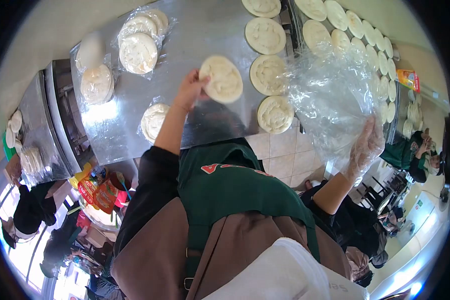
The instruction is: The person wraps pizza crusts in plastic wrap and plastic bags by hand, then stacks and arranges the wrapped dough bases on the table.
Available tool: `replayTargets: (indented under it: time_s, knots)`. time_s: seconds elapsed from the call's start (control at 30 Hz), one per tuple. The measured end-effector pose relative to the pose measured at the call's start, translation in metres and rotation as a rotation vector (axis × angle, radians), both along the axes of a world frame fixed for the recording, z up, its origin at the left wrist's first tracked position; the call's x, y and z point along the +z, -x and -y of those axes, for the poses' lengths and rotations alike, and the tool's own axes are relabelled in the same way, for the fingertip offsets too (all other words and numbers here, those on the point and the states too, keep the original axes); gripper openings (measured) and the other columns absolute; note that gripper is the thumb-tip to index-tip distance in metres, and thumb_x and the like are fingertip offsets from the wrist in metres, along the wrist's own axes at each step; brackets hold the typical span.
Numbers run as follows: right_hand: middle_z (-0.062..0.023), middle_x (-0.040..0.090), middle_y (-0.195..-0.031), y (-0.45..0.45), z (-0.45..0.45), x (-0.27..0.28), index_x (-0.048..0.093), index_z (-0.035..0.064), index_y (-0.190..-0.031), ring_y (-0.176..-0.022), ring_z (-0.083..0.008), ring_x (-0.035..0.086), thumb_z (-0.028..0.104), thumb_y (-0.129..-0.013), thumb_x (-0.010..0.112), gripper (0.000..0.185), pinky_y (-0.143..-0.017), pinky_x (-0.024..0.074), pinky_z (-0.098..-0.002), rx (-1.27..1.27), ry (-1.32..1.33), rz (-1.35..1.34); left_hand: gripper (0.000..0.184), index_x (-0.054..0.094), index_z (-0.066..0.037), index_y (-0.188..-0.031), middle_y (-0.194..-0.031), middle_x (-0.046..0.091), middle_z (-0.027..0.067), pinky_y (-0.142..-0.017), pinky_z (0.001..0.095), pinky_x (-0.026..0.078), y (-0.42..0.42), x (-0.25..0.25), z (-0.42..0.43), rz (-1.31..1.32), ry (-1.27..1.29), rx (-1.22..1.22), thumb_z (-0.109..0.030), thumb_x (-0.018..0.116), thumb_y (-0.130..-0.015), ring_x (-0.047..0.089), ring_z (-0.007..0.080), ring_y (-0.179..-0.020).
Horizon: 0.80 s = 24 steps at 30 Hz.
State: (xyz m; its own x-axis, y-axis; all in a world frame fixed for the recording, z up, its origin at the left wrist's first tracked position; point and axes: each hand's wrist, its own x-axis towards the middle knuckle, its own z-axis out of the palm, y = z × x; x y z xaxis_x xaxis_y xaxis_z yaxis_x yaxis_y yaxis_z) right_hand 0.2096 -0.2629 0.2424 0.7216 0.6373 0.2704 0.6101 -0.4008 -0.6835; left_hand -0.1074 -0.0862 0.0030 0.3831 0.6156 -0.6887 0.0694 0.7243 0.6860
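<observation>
My left hand [190, 90] is closed on the edge of a round, flat, pale flatbread [222, 80], lifted over the metal table. My right hand [367, 145] looks sheathed in clear plastic and grips a large clear plastic bag [330, 95], which spreads out to the left of it. Along the table's right edge lies a column of loose flatbreads [268, 75], beside the bag. Wrapped in clear plastic, a flatbread [155, 122] rests near the front edge, below my left hand. Stacked flatbreads in plastic [138, 52] sit farther back.
The metal table [195, 30] is in front of me. More bagged flatbreads [96, 85] lie at its left side. Rows of flatbreads [355, 25] cover a second surface at right. Colourful packets [105, 195] stand at lower left. Several people are around the room.
</observation>
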Motion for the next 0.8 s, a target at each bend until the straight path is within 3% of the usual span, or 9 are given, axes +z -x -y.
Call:
replayTargets:
  time_s: [0.17,0.27,0.43,0.5,0.57,0.63,0.67,0.73,0.8]
  knots:
    - [-0.0125,0.059,-0.118,-0.004,-0.003,-0.011,0.056,-0.0050,-0.119,-0.107,-0.0149,0.054,0.005,-0.092,0.052,0.028,-0.096,0.0385,-0.0256,0.003,0.099,-0.034,0.035,0.043,0.000,-0.114,-0.108,0.057,0.0136,-0.067,0.0329,0.056,-0.056,-0.028,-0.105,0.118,-0.258,0.322,-0.014,0.061,-0.087,0.062,0.0215,-0.086]
    - [-0.0146,0.058,-0.120,-0.008,0.002,-0.035,0.055,-0.0007,-0.120,-0.113,-0.0203,0.053,0.000,-0.092,0.050,0.028,-0.100,0.0381,-0.0310,0.220,-0.083,-0.124,0.034,0.044,0.003,-0.114,-0.106,0.057,0.0155,-0.070,0.0345,0.058,-0.102,-0.072,-0.166,0.150,-0.217,0.460,-0.006,0.060,-0.086,0.063,0.0240,-0.087]
    - [-0.0151,0.059,-0.118,0.001,-0.003,-0.032,0.057,0.0010,-0.119,-0.112,-0.0210,0.054,0.001,-0.093,0.049,0.027,-0.099,0.0387,-0.0329,0.239,-0.054,-0.219,0.050,0.040,0.006,-0.122,-0.108,0.055,0.0219,-0.087,0.0408,0.049,-0.152,-0.119,-0.212,-0.217,-0.485,0.491,-0.005,0.063,-0.079,0.056,0.0330,-0.102]
    - [-0.0145,0.063,-0.111,0.011,-0.015,-0.020,0.059,-0.0009,-0.115,-0.108,-0.0188,0.057,0.003,-0.092,0.050,0.025,-0.096,0.0411,-0.0321,0.194,0.313,0.059,0.065,0.031,0.004,-0.129,-0.113,0.051,0.0221,-0.091,0.0425,0.045,-0.151,-0.091,-0.208,-0.366,-0.461,0.400,-0.010,0.065,-0.075,0.050,0.0368,-0.108]
    - [-0.0140,0.065,-0.108,0.014,-0.019,-0.024,0.061,-0.0032,-0.112,-0.105,-0.0176,0.059,0.005,-0.091,0.051,0.025,-0.094,0.0422,-0.0312,0.194,0.299,0.017,0.080,0.023,0.002,-0.136,-0.118,0.047,0.0223,-0.095,0.0442,0.041,-0.142,-0.083,-0.203,-0.537,-0.427,0.318,-0.014,0.068,-0.071,0.044,0.0407,-0.113]
    - [-0.0113,0.061,-0.117,0.012,-0.019,-0.031,0.057,-0.0053,-0.117,-0.110,-0.0172,0.054,0.002,-0.092,0.050,0.026,-0.097,0.0386,-0.0278,0.253,0.270,-0.019,0.076,0.027,0.002,-0.135,-0.119,0.045,0.0249,-0.093,0.0446,0.040,-0.118,-0.091,-0.203,-0.845,-0.983,0.156,-0.016,0.065,-0.072,0.042,0.0400,-0.114]
    - [-0.0105,0.058,-0.123,0.004,-0.014,-0.043,0.053,-0.0049,-0.121,-0.109,-0.0152,0.054,0.000,-0.091,0.051,0.030,-0.095,0.0392,-0.0260,0.274,0.241,-0.050,0.076,0.027,0.002,-0.135,-0.119,0.045,0.0249,-0.093,0.0446,0.040,-0.098,-0.077,-0.199,-0.872,-0.976,0.168,-0.016,0.065,-0.072,0.042,0.0400,-0.114]
    - [-0.0107,0.055,-0.126,0.011,-0.022,-0.046,0.051,-0.0045,-0.124,-0.108,-0.0139,0.053,0.000,-0.091,0.050,0.033,-0.094,0.0396,-0.0252,0.315,0.161,-0.081,0.062,0.040,0.005,-0.124,-0.116,0.044,0.0272,-0.095,0.0449,0.034,-0.053,-0.020,-0.180,-0.662,-1.508,0.281,-0.018,0.066,-0.072,0.042,0.0390,-0.107]
    - [-0.0107,0.046,-0.136,0.024,-0.033,-0.035,0.042,-0.0032,-0.132,-0.109,-0.0117,0.051,-0.001,-0.092,0.048,0.041,-0.092,0.0398,-0.0244,0.304,0.191,-0.095,0.064,0.037,0.004,-0.127,-0.121,0.038,0.0281,-0.093,0.0495,0.033,0.003,-0.008,-0.170,-0.984,-1.483,0.380,-0.020,0.065,-0.074,0.038,0.0395,-0.112]
